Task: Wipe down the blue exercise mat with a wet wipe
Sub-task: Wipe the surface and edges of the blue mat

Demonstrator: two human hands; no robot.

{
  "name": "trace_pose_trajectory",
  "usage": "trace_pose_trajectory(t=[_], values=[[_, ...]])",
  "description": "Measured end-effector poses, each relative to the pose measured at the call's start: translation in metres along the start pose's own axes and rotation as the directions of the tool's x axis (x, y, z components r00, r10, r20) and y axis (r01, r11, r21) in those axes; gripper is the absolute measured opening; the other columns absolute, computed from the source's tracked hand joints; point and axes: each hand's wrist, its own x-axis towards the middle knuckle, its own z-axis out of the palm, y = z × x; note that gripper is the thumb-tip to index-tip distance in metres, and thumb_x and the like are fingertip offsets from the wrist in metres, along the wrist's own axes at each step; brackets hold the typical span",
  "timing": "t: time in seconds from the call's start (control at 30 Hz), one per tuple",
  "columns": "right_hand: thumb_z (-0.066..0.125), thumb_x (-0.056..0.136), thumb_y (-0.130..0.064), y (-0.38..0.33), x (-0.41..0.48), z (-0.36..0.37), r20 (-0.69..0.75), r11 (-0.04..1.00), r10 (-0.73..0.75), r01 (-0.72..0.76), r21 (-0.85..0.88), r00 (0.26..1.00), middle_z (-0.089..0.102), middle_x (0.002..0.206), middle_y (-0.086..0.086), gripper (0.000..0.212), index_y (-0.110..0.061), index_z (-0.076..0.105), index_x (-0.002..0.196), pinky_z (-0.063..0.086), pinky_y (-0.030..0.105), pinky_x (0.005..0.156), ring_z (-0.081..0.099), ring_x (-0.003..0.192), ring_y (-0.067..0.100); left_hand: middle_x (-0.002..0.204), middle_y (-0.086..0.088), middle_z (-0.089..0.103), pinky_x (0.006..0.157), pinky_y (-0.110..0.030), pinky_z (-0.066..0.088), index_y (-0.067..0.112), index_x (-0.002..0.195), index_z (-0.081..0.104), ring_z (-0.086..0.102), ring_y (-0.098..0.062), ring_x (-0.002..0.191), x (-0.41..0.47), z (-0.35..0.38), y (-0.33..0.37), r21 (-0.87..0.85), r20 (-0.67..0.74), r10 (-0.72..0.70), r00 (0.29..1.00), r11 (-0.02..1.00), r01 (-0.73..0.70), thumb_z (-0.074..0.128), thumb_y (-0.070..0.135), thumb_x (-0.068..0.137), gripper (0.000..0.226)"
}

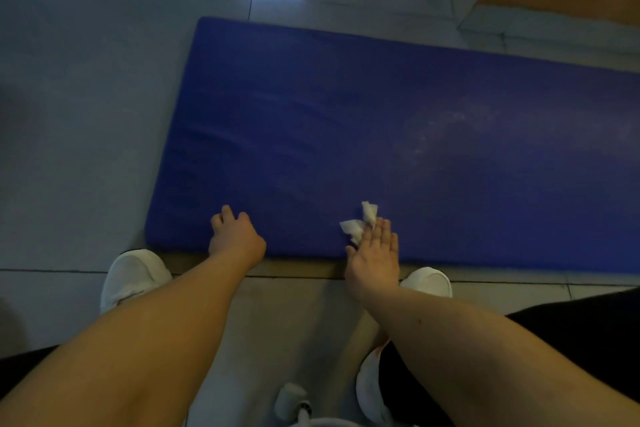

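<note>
Mat [381, 114], blue, lies flat on the tiled floor [86, 97]. The right hand [375, 253] presses a crumpled white wipe [356, 227] onto the mat near its front edge, fingers [381, 232] straight, released. The left hand [235, 236] rests on that edge, fingers loosely bent, grasping nothing. White shoes [133, 274] stand just beside the mat.

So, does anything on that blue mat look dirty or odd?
A pale, dusty smudge sits on the mat right of centre, lighter than the blue around it. The wet wipe under the right hand lies near the front edge, apart from it.
</note>
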Motion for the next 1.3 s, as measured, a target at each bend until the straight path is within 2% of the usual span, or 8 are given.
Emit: trace_pose_trajectory(t=[0.23, 0.37, 0.63, 0.9, 1.03, 1.1, 1.2, 1.3], values=[[0.043, 0.105, -0.041, -0.079, -0.021, 0.019, 0.128, 0.942, -0.312, 0.289, 0.171, 0.942, -0.015, 0.168, 0.007, 0.076, -0.012, 0.002, 0.162, -0.009, 0.044, 0.124, -0.014, 0.155, 0.025, 0.166, -0.005, -0.003, 0.111, -0.048, 0.037, 0.019, 0.154, 0.026, 0.006, -0.033, 0.149, -0.003, -0.003, -0.005, 0.013, -0.002, 0.017, 1.000, 1.000, -0.017, 0.051, 0.018, 0.098, 0.061], [0.024, 0.107, -0.048, -0.135, -0.032, 0.034, 0.204, 0.766, -0.624, 0.642, -0.036, 0.754, -0.014, 0.168, 0.006, 0.070, -0.013, -0.004, 0.161, -0.013, 0.044, 0.124, -0.020, 0.153, 0.022, 0.167, -0.003, 0.002, 0.118, -0.044, 0.032, 0.022, 0.156, 0.027, 0.008, -0.027, 0.151, -0.008, -0.006, -0.013, 0.051, -0.025, 0.048, 0.999, 0.998, -0.047, 0.052, 0.018, 0.101, 0.061], [0.027, 0.106, -0.040, -0.087, 0.001, 0.012, 0.181, 0.607, -0.701, 0.711, -0.355, 0.690, -0.005, 0.169, 0.010, 0.063, -0.009, 0.015, 0.160, -0.014, 0.042, 0.124, -0.015, 0.155, 0.023, 0.166, -0.002, 0.012, 0.118, -0.047, 0.032, 0.016, 0.157, 0.026, 0.012, -0.025, 0.151, -0.005, -0.013, -0.030, -0.134, -0.038, 0.058, 0.998, 0.989, -0.063, 0.048, 0.005, 0.097, 0.065], [0.026, 0.105, -0.052, -0.011, 0.018, -0.029, 0.191, 0.819, -0.477, 0.513, -0.257, 0.858, -0.008, 0.169, 0.007, 0.076, -0.008, 0.002, 0.161, -0.005, 0.042, 0.126, -0.013, 0.155, 0.022, 0.162, -0.007, 0.019, 0.114, -0.045, 0.036, 0.014, 0.154, 0.031, 0.021, -0.029, 0.146, -0.011, -0.014, 0.007, -0.060, -0.037, 0.140, 0.989, 0.988, -0.142, 0.045, 0.012, 0.096, 0.059], [0.044, 0.104, -0.033, -0.035, 0.019, -0.049, 0.035, 0.888, -0.364, 0.335, 0.315, 0.931, 0.048, 0.148, 0.005, 0.063, -0.025, 0.016, 0.160, 0.040, 0.043, 0.115, 0.047, 0.135, 0.024, 0.152, -0.009, 0.040, 0.109, -0.044, 0.042, 0.015, 0.153, 0.034, 0.044, -0.029, 0.133, -0.010, -0.016, 0.027, -0.265, 0.043, 0.164, 0.985, 0.953, -0.148, 0.048, 0.025, 0.101, 0.055], [0.046, 0.103, -0.022, -0.053, 0.017, -0.062, 0.006, 0.752, -0.200, 0.150, 0.641, 0.980, 0.066, 0.123, 0.002, 0.055, -0.031, 0.032, 0.155, 0.054, 0.036, 0.092, 0.064, 0.102, 0.023, 0.150, -0.009, 0.044, 0.106, -0.040, 0.044, 0.015, 0.154, 0.034, 0.049, -0.028, 0.129, -0.011, -0.017, 0.038, -0.416, 0.100, 0.146, 0.984, 0.905, -0.092, 0.053, 0.035, 0.101, 0.059], [0.054, 0.097, -0.004, -0.070, 0.018, -0.081, 0.194, 0.448, -0.029, -0.161, 0.879, 0.981, 0.054, 0.142, 0.007, 0.047, -0.015, 0.054, 0.142, 0.054, 0.036, 0.095, 0.059, 0.113, 0.024, 0.154, -0.008, 0.039, 0.105, -0.039, 0.041, 0.018, 0.155, 0.034, 0.047, -0.028, 0.133, -0.016, -0.023, 0.047, -0.605, 0.165, 0.115, 0.980, 0.796, 0.008, 0.058, 0.044, 0.099, 0.066], [0.061, 0.094, 0.003, -0.078, 0.017, -0.088, 0.316, 0.279, -0.083, -0.283, 0.918, 0.945, 0.051, 0.131, 0.006, 0.048, -0.015, 0.057, 0.138, 0.057, 0.041, 0.093, 0.056, 0.113, 0.025, 0.142, -0.007, 0.054, 0.104, -0.043, 0.049, 0.017, 0.150, 0.041, 0.060, -0.023, 0.119, -0.014, -0.025, 0.048, -0.739, 0.206, 0.134, 0.969, 0.671, 0.064, 0.063, 0.039, 0.097, 0.062]])
